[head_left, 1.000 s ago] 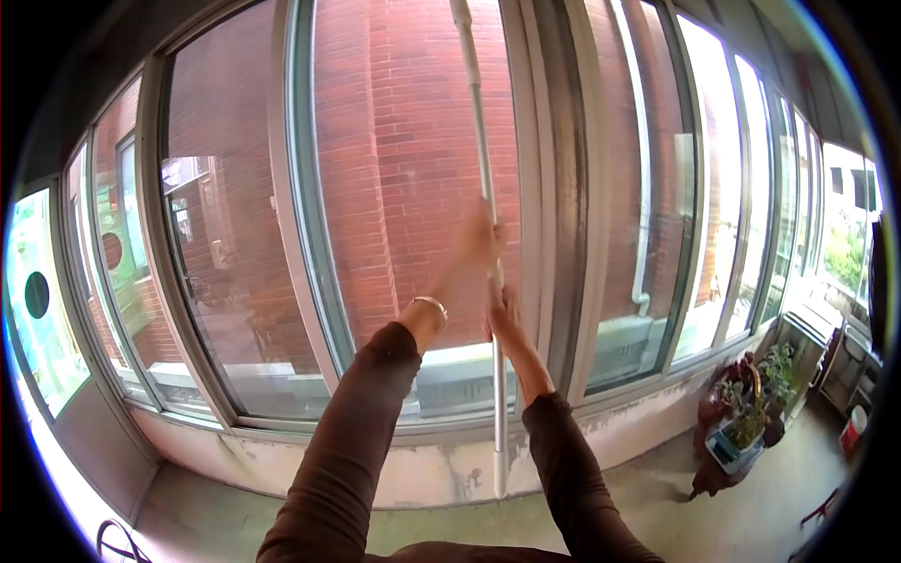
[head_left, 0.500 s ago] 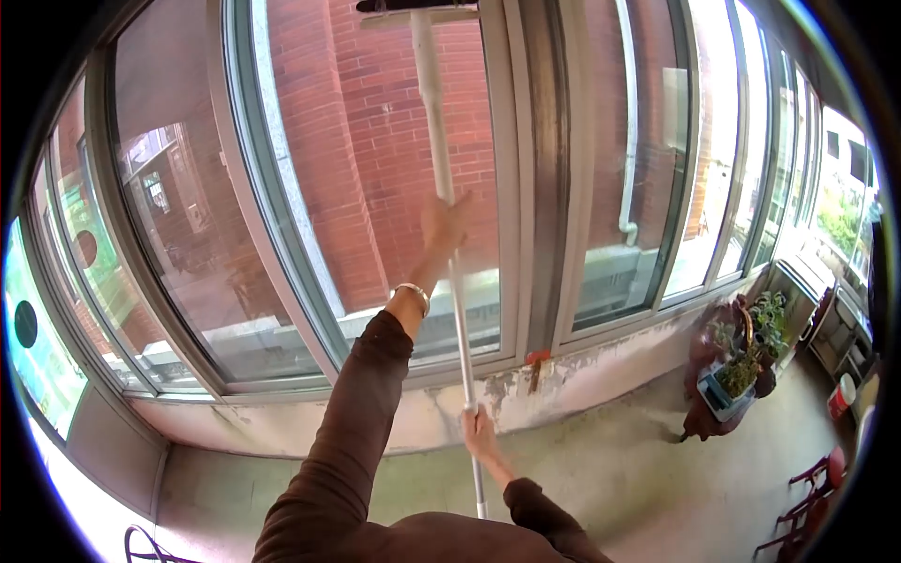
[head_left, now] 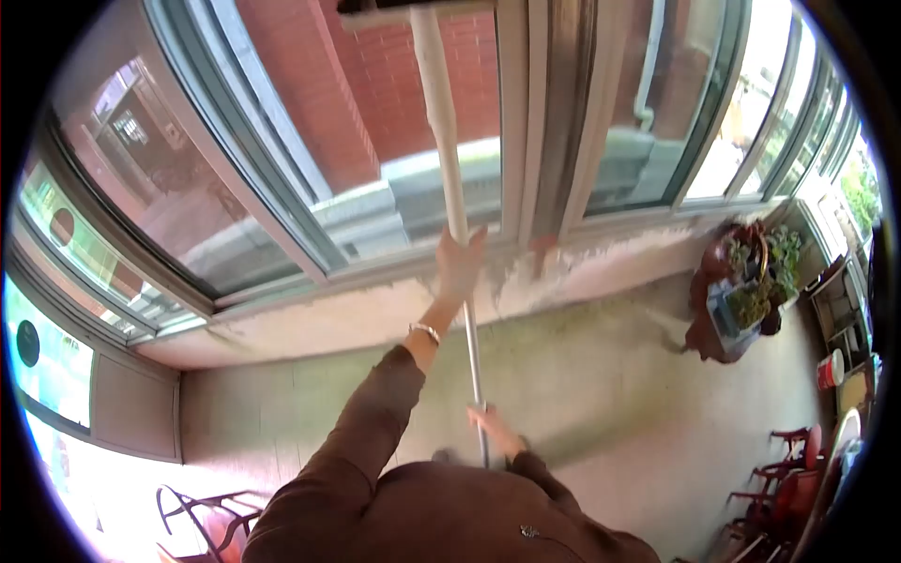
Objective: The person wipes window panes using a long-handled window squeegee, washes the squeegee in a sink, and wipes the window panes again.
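A long pole (head_left: 438, 103), pale and thick above, thin and metallic below, stands across the middle of the head view. My left hand (head_left: 461, 263), with a bracelet at the wrist, is wrapped round it at about the height of the window's lower edge. Lower down, my right hand (head_left: 490, 419) grips the thin part near my body. A dark, wide head (head_left: 375, 9) tops the pole at the upper edge of the view, in front of the window pane (head_left: 413, 84). The pole's bottom end is hidden by my body.
Potted plants (head_left: 748, 305) stand on a reddish-brown stand (head_left: 704, 340) at the right. Red stools (head_left: 796, 488) and a red-and-white bucket (head_left: 830, 370) are at the far right. A chair frame (head_left: 211, 516) is at the lower left. The low wall (head_left: 357, 324) has peeling paint.
The view has tilted down, showing more floor. The pole's dark head has come into view at the top. My right hand has moved down the pole, away from my left hand.
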`<state>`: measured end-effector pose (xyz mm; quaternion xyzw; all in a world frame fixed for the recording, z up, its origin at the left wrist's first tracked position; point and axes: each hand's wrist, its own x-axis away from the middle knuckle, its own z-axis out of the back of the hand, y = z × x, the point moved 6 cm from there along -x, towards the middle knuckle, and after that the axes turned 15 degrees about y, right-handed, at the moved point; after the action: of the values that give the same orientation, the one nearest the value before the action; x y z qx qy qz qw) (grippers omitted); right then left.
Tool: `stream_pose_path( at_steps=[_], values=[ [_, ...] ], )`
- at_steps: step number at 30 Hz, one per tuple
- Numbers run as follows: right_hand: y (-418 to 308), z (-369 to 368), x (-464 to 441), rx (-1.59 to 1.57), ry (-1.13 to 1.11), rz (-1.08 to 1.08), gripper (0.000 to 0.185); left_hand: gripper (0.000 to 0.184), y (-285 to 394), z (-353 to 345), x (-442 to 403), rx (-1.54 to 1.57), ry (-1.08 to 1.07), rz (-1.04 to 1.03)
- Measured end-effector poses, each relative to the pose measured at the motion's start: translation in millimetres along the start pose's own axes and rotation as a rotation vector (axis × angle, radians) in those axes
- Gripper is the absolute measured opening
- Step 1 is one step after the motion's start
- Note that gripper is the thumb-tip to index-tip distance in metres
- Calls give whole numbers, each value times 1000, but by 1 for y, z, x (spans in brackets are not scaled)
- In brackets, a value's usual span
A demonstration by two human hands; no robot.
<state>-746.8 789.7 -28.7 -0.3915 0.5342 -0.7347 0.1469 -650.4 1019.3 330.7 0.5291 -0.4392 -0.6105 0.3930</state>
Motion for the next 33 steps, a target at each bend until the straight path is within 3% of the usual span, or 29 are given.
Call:
stream_pose_path(
  at_steps=[1,2,3,5,6,7,9,11,16,18,20,23,26,29,33],
  values=[
    [-22,11,4,-51,118,-54,35,41,-4,-3,0,-5,37,-44],
    [-36,20,-8,-18,120,94,34,37,-31,-15,-8,-48,21,-16],
    [-24,15,-36,-104,155,90,32,32,-43,-21,-12,0,-17,55],
    [-107,30,-39,-107,177,190,33,24,-50,-31,-17,90,17,-36],
    [-131,29,-55,-169,291,318,35,22,-54,-35,-18,81,20,-46],
    [-161,28,-67,-246,226,381,37,21,-59,-40,-17,121,-7,39],
    [-220,24,-79,-471,125,459,36,36,-58,-40,-13,226,-91,138],
    [-224,14,-86,-458,212,440,34,27,-63,-41,-15,257,-89,96],
    [-195,8,-97,-282,299,470,40,25,-108,-28,20,26,-82,222],
    [-180,8,-104,-193,366,529,43,23,-142,-15,51,-39,-70,136],
    [-141,2,-98,-182,406,456,44,21,-172,-4,76,-83,-18,264],
    [-87,-5,-84,-164,446,410,44,23,-231,9,113,-121,-118,448],
    [-33,-19,-87,-179,436,402,45,22,-272,21,141,-286,-158,517],
    [-1,-19,-83,-136,378,339,45,23,-304,24,166,-196,-114,491],
    [34,-16,-81,-27,388,300,45,23,-323,27,188,-198,-139,619]
  ],
)
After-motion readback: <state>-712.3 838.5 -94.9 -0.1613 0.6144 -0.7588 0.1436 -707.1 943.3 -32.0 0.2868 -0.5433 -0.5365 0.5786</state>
